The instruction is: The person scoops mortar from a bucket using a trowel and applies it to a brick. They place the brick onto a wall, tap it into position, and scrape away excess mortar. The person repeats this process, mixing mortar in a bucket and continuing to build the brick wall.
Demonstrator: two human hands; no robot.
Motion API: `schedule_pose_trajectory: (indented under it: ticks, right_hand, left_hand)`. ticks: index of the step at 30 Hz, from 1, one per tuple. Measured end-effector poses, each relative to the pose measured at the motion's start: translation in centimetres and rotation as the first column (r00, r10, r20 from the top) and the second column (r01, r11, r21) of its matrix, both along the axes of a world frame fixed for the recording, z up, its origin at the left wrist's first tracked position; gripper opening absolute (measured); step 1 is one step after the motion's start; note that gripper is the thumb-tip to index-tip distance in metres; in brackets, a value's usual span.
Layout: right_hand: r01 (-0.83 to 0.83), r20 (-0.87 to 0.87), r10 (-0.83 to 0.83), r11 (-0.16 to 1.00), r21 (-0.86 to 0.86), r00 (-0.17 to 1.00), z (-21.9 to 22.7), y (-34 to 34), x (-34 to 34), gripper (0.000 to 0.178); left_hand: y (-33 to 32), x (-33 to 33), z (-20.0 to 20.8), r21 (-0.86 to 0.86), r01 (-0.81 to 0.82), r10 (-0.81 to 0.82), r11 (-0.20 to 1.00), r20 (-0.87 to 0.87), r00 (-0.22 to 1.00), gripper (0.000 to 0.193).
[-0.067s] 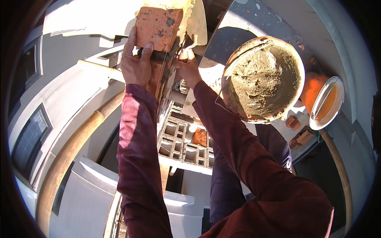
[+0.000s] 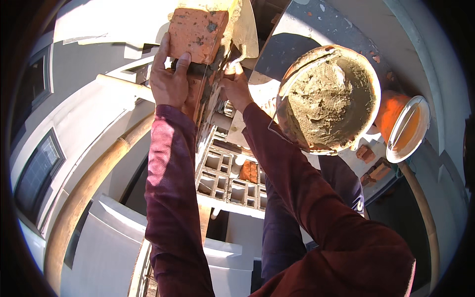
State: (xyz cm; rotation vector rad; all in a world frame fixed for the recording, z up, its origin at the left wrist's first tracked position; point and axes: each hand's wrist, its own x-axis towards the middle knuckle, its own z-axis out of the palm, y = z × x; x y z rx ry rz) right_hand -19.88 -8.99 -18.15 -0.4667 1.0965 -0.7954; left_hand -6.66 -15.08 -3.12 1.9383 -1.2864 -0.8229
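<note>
A red brick (image 2: 195, 35), speckled with dark mortar, lies on top of the narrow brick wall (image 2: 196, 94) at the top of the view. My left hand (image 2: 169, 85) grips its near end, fingers along the left side and thumb on the near edge. Dark wet mortar (image 2: 195, 68) shows in the gap just below it. On the wall's right side, my right hand (image 2: 236, 89) is closed round the handle of a trowel (image 2: 246, 33), whose broad blade stands beside the brick, smeared with mortar. The handle is mostly hidden in my fingers.
To the right stands a bucket (image 2: 329, 99) of grey-brown mortar, its wire handle hanging near my right forearm. An orange bucket (image 2: 405, 128) tilts beyond it, near broken brick pieces (image 2: 366, 153). Hollow blocks (image 2: 215, 183) lie below; bamboo poles (image 2: 94, 183) curve along the left.
</note>
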Motion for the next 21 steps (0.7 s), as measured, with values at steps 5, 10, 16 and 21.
schedule_pose_trajectory:
  ticks: [5,10,16,21]
  right_hand:
    - [0.023,0.112,-0.026,0.999,0.027,0.993,2.4,3.7,0.6,0.047]
    - [-0.011,0.255,-0.040,0.981,0.194,0.966,4.3,7.4,1.7,0.050]
    - [-0.029,0.240,0.017,0.998,0.047,0.971,4.8,12.1,3.6,0.034]
    - [-0.245,0.492,0.103,0.941,0.233,0.864,10.6,13.3,0.7,0.036]
  left_hand:
    - [0.3,0.1,-0.7,-0.076,0.033,-0.030,0.997,0.042,0.999,0.057]
    - [0.3,0.2,0.0,0.007,0.015,-0.014,1.000,-0.093,0.996,0.054]
    - [-0.2,-0.7,0.8,0.016,0.015,-0.014,1.000,-0.013,1.000,0.054]
    - [0.1,0.6,0.4,0.028,-0.088,0.092,0.996,-0.191,0.977,0.048]
